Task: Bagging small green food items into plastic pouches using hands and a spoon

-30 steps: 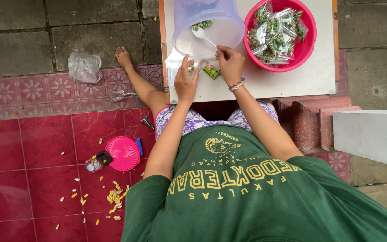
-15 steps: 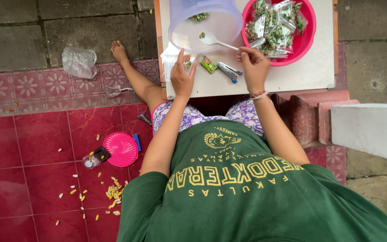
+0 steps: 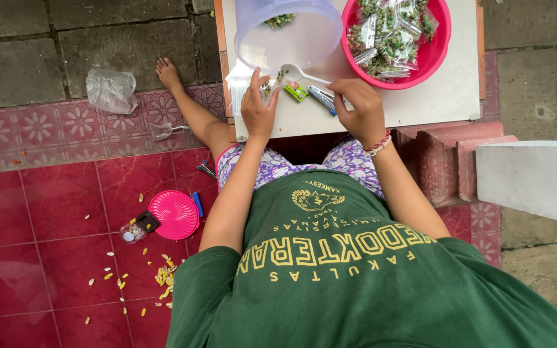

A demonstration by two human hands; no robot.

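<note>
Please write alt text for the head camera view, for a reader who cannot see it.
Seen from above, a seated person in a green shirt works at a small white table: the left hand holds a small clear bag, and the right hand grips a white spoon beside a clear tub. A pink bowl holds filled packets.

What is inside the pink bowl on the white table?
The pink bowl holds small clear plastic packets filled with green and brown bits. Anything lying beneath the packets is hidden.
</note>
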